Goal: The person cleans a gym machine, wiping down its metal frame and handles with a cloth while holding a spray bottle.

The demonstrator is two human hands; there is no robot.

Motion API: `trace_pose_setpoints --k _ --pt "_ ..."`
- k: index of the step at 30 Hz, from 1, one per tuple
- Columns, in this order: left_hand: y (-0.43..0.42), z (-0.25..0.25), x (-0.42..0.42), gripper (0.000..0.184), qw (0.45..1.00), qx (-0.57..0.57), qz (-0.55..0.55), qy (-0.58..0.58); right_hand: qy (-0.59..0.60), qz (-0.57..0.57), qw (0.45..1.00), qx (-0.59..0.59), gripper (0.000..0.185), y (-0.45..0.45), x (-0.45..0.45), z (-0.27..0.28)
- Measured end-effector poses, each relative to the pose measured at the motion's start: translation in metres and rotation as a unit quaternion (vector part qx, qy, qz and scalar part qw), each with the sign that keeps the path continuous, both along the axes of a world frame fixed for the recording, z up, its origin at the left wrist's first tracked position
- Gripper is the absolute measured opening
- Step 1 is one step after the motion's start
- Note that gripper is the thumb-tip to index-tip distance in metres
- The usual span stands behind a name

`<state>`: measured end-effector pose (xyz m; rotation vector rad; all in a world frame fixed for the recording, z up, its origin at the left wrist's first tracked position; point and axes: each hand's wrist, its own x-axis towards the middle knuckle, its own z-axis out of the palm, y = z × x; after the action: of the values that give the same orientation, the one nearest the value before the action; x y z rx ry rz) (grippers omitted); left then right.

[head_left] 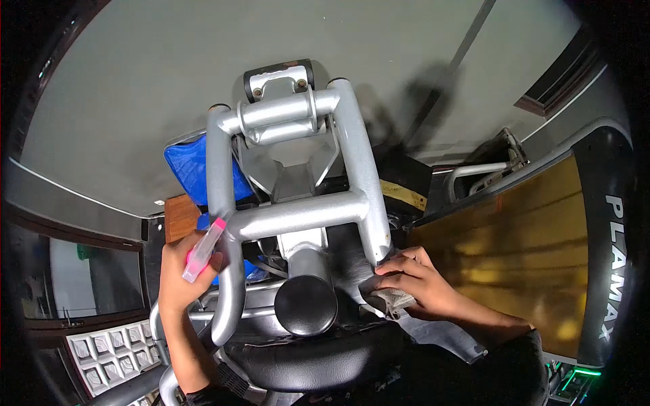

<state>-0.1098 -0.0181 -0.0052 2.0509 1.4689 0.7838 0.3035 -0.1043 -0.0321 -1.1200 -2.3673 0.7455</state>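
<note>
My left hand (184, 271) is closed round a spray bottle (205, 250) with a clear head and a pink nozzle, held beside the left upright of a silver tubular metal frame (298, 218). The nozzle points up and to the right, and the bottle's lower part is hidden by my hand. My right hand (414, 281) grips a bunched grey cloth (389, 299) at the lower end of the frame's right tube. Below the crossbar, a round black pad (306, 304) faces me. A black padded seat (315, 358) lies closest to my body.
To the right stands a gold-brown panel (508, 250) with a black edge lettered PLAMAX. A blue seat pad (188, 168) sits behind the frame's left side. Beyond rises a grey wall (189, 74). A white rack (118, 355) is at lower left.
</note>
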Motion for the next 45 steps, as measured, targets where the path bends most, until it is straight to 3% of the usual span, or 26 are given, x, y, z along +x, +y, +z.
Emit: trace_pose_setpoints --k 9,11,18,20,32,39,45 --pt "0.002 -0.003 -0.002 0.024 0.999 -0.004 -0.016 0.036 0.049 -0.001 0.998 -0.039 0.043 -0.001 0.004 0.001" --pt "0.004 -0.008 -0.002 0.024 1.0 0.006 -0.014 0.021 0.082 -0.01 0.994 -0.067 0.051 -0.001 0.004 0.002" --pt "0.001 -0.005 0.003 0.022 1.0 0.014 -0.017 0.005 0.084 -0.008 0.995 -0.051 0.051 -0.001 0.004 0.002" --pt "0.0 -0.003 0.005 0.022 1.0 0.007 -0.019 0.004 0.078 -0.005 0.997 -0.025 0.038 0.0 0.003 0.003" --pt "-0.007 -0.006 0.0 0.024 0.999 0.017 -0.037 -0.008 0.104 -0.013 0.994 0.012 0.043 -0.008 0.001 -0.008" --pt "-0.012 -0.009 -0.003 0.025 0.995 0.078 -0.054 -0.038 -0.007 -0.009 0.992 0.124 0.045 -0.015 -0.01 -0.006" --pt "-0.038 0.015 0.013 0.021 0.988 0.033 -0.09 -0.118 -0.056 -0.022 0.977 0.206 0.043 -0.02 -0.017 -0.013"
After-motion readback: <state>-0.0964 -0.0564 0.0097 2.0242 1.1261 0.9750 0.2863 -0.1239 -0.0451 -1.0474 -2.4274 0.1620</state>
